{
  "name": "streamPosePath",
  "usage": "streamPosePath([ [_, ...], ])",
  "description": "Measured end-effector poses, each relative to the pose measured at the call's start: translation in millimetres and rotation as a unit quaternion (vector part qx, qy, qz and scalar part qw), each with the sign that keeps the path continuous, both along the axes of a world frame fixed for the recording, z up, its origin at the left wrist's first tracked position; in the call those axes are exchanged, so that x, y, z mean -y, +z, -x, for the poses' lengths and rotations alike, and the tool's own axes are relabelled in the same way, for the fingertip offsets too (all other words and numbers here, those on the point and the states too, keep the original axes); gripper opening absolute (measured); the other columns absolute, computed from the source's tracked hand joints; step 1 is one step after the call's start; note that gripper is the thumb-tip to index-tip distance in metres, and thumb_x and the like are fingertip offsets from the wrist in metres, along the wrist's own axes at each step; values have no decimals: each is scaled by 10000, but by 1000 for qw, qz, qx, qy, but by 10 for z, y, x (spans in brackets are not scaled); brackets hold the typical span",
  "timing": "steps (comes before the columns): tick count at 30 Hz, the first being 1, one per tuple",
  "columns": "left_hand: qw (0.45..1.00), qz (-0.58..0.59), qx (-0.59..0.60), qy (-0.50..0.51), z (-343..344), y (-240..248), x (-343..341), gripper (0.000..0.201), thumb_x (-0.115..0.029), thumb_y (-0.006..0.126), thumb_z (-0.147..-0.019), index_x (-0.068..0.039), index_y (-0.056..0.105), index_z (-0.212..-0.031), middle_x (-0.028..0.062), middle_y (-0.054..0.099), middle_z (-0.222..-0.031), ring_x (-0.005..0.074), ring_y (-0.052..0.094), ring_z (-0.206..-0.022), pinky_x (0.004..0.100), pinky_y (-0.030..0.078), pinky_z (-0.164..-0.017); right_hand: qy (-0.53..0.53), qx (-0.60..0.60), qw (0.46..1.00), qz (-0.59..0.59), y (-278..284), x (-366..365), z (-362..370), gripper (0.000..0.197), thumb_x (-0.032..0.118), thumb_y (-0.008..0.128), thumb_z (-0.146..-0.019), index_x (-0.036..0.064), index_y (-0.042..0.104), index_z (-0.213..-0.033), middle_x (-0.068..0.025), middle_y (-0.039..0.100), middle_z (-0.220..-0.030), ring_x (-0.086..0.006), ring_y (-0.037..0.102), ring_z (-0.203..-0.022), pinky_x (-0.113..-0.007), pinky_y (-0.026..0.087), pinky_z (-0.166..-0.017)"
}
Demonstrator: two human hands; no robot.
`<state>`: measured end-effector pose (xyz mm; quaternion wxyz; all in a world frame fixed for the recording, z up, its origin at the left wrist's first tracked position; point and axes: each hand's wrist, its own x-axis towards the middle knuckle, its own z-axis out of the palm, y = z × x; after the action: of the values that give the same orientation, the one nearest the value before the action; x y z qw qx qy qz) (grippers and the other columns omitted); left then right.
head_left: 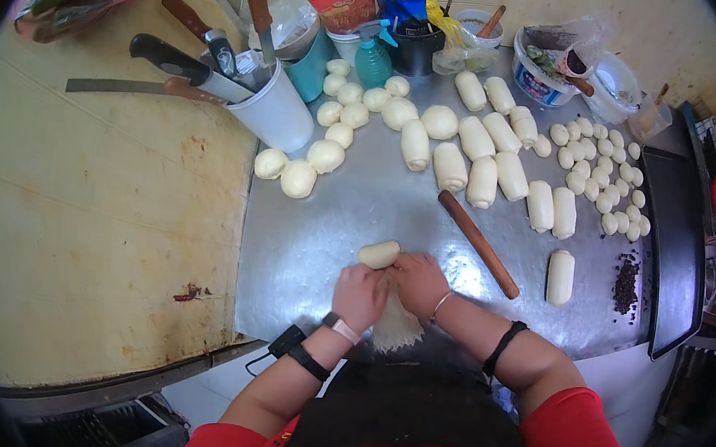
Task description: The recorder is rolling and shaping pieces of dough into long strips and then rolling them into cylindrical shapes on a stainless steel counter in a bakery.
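My left hand [359, 298] and my right hand [420, 284] are close together near the front of the metal table, fingers curled in on a piece of dough. The dough's pale, rolled-up end [378, 254] shows just beyond the fingertips. Towards me, a thin dough sheet [398, 328] with a ragged edge lies between my wrists. The fingertips themselves are partly hidden. A wooden rolling pin [478, 244] rests at a slant beyond my right hand, and a single dough roll [560, 278] lies farther right.
Several dough rolls [475, 138] and round dough balls [299, 179] cover the far table. Small dough balls [600, 174] sit at right, near dark bits [626, 285] and a black tray [670, 248]. Knives stand in a white container [273, 114]; a spray bottle [373, 61] is behind.
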<state>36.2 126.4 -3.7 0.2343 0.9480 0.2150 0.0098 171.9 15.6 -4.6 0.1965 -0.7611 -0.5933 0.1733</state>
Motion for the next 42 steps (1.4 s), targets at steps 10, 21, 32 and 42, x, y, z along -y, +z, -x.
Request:
streamPosePath([
  [10, 986, -4, 164, -9, 469, -376, 490, 493, -71, 650, -773, -12, 554, -1253, 181, 547, -1136, 395, 502, -1066, 475, 400, -944, -7, -13, 995, -101, -333, 425, 484, 328, 116, 556, -822, 9, 616, -1127, -111, 593, -1072, -298, 570, -1000, -433, 467, -887],
  [21, 987, 18, 157, -37, 691, -237, 754, 544, -87, 666, -784, -10, 511, -1299, 209, 537, -1166, 397, 495, -1098, 469, 393, -974, -17, 4, 991, -130, -306, 813, 685, 303, 96, 593, -784, 37, 653, -1075, -127, 587, -1096, -317, 564, -1076, -404, 476, -919],
  [32, 949, 103, 208, 213, 793, -268, 150, 176, -149, 523, -948, -15, 635, -922, 168, 621, -848, 350, 598, -831, 424, 473, -774, -68, -61, 987, -129, -45, 90, 229, 439, 382, 626, -852, 61, 633, -1151, -145, 603, -1197, -320, 551, -1136, -441, 432, -966],
  [42, 967, -107, 114, 199, 880, -411, -95, 220, -147, 574, -862, -45, 593, -1056, 161, 563, -1091, 366, 526, -1055, 472, 406, -920, 178, 37, 983, -20, -342, 914, 881, 604, 379, 660, -826, 132, 505, -1355, -90, 595, -1191, -283, 545, -1166, -415, 432, -975],
])
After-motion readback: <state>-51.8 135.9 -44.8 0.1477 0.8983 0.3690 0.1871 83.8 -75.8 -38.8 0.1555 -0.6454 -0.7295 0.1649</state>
